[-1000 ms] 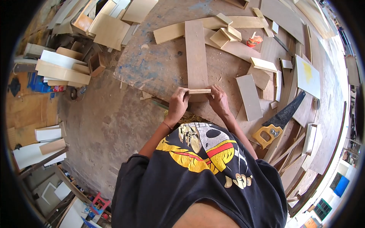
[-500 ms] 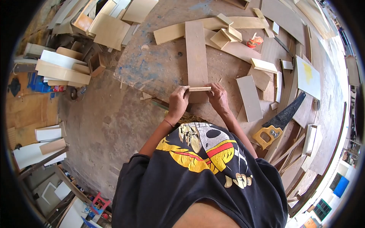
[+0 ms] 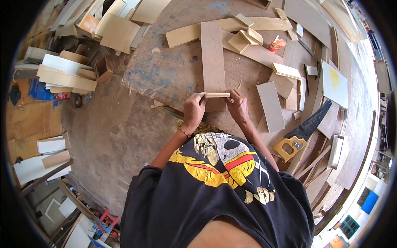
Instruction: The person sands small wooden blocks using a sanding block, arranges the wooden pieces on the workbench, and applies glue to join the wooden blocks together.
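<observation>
My left hand (image 3: 194,108) and my right hand (image 3: 237,105) grip the two ends of a small wooden board (image 3: 217,95), whose pale edge faces up toward me. Fingers and thumb of each hand are closed on its corners. Beneath it runs a long brown plank (image 3: 213,58), lying lengthwise away from me on the worktable (image 3: 165,70). Whether the small board touches the plank I cannot tell. To the right of my right hand lies a loose rectangular board (image 3: 271,106).
A handsaw (image 3: 304,130) with a yellow handle lies at the right among wood strips. Farther back are a curved pale plank (image 3: 184,36), small wood blocks (image 3: 240,41) and a red-and-white packet (image 3: 276,44). Scrap boards (image 3: 68,70) are piled at the left, off the table.
Both hands keep their hold on the small board, which stays nearly in place. The whole view has shifted very slightly.
</observation>
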`<state>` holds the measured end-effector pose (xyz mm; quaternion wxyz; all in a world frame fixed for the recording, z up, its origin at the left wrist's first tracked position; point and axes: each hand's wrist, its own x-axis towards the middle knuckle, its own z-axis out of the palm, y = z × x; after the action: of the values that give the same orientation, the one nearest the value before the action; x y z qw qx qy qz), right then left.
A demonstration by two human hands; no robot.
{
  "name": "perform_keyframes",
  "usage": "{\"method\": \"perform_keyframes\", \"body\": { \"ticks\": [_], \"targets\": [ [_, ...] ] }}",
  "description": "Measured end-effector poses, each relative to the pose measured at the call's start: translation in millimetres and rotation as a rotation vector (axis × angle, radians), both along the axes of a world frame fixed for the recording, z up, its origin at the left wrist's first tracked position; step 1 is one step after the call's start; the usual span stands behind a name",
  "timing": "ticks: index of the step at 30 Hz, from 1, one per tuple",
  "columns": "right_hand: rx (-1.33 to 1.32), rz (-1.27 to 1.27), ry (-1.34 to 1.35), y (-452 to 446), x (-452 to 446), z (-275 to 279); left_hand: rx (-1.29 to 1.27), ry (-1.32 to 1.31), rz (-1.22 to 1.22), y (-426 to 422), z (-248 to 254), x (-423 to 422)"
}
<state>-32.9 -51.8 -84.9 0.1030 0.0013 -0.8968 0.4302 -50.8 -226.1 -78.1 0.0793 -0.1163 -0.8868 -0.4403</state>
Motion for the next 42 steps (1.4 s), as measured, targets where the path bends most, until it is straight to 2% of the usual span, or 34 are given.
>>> {"method": "perform_keyframes", "body": {
  "ticks": [12,14,15,19,22,28,29,30,32,36,38,42],
  "targets": [
    [0.015,-0.037,0.009,-2.1,-0.5,1.1,-0.004,-0.023,-0.036,-3.3,-0.6,-5.3],
    [0.016,-0.037,0.013,-1.6,-1.0,0.7,0.320,-0.435,0.112,-3.8,-2.8,-11.0],
    [0.018,-0.033,0.015,-1.5,-0.8,0.6,0.327,-0.465,0.120,-5.5,-5.1,-18.9],
    [0.022,-0.052,-0.035,-4.3,0.7,1.5,0.150,-0.339,0.102,0.5,-9.1,-41.9],
    [0.053,-0.093,-0.018,-4.6,0.4,-0.6,0.101,-0.411,0.133,6.8,-9.8,-53.4],
    [-0.104,-0.118,-0.089,-3.4,2.7,-0.4,0.034,-0.509,0.065,15.4,1.1,-55.0],
    [-0.094,-0.123,-0.045,-3.7,2.6,0.3,0.161,-0.590,0.058,15.8,0.7,-54.6],
    [-0.085,-0.126,-0.004,-3.9,2.8,0.8,0.160,-0.588,0.055,16.2,-0.4,-52.4],
    [-0.096,-0.110,0.032,-1.9,0.5,3.9,0.399,-0.633,0.038,15.4,-6.7,-48.8],
    [-0.083,-0.056,0.165,1.5,-9.3,14.5,0.542,-0.581,0.022,12.3,-5.0,-44.3],
    [-0.082,-0.031,0.198,0.9,-16.8,25.3,0.495,-0.350,0.042,12.4,23.4,-39.5],
    [-0.119,0.011,0.251,-4.8,-29.3,43.2,0.488,-0.142,0.082,10.7,39.0,-35.8]
  ]
}}
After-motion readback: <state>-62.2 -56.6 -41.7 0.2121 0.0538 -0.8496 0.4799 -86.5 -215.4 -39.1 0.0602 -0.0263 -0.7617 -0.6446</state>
